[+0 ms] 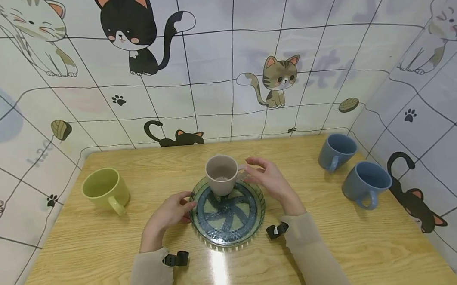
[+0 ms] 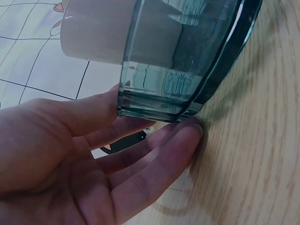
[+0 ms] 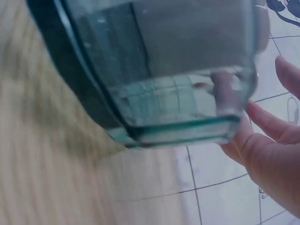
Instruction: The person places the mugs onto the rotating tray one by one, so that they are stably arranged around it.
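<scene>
- A round glass dish [image 1: 226, 218] with a blue swirl pattern is placed on the wooden surface [image 1: 156, 168], about midway between its left and right edges.
- In the dish, at the part toward the surface's far edge, a beige mug [image 1: 222, 186] is seen upright, its handle turned to the right.
- The dish is gripped at its left side by the fingers of the left hand [image 1: 170, 211]; fingertips are put low on the outer wall.
- The fingers of the right hand [image 1: 271, 181] are placed at the mug's handle; whether it is gripped or only touched cannot be told.
- A green mug [image 1: 105, 198] is found near the left edge.
- Near the far right corner a blue mug [image 1: 326, 156] is placed, and a second blue mug [image 1: 355, 187] just beside it.
</scene>
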Demonstrator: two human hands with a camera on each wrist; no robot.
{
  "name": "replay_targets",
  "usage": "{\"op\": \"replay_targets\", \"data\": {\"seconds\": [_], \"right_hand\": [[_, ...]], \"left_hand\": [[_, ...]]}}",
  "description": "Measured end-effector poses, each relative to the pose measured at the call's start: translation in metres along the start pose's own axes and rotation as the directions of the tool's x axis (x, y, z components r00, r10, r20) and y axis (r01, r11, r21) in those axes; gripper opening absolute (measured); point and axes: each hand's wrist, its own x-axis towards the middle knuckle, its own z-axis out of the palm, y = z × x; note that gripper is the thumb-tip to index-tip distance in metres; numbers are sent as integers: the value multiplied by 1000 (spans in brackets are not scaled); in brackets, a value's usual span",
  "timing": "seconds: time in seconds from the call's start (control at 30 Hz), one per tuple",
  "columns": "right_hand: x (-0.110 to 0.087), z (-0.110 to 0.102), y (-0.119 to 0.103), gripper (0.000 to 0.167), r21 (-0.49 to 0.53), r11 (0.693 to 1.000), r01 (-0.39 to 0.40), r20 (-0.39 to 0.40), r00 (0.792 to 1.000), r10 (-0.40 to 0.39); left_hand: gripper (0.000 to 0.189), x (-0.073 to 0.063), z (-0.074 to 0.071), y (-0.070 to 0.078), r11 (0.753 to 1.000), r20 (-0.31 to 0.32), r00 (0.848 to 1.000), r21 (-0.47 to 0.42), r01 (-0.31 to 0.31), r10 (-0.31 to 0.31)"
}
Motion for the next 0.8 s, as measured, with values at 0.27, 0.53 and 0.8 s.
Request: {"op": "replay_targets", "data": {"seconds": [0.27, 0.53, 0.8], "right_hand": [[-9, -10, -10, 59, -187, 982, 38, 36, 999, -32], [-17, -36, -15, 55, -61, 996, 64, 33, 998, -62], [-29, -63, -20, 57, -116, 987, 108, -77, 990, -118]], "left_hand": [[48, 0, 0, -1, 1000, 14, 1000, -17, -2, 3], [56, -1, -2, 0, 999, 50, 998, -39, -22, 24], [80, -2, -6, -2, 997, 88, 994, 29, -75, 72]]}}
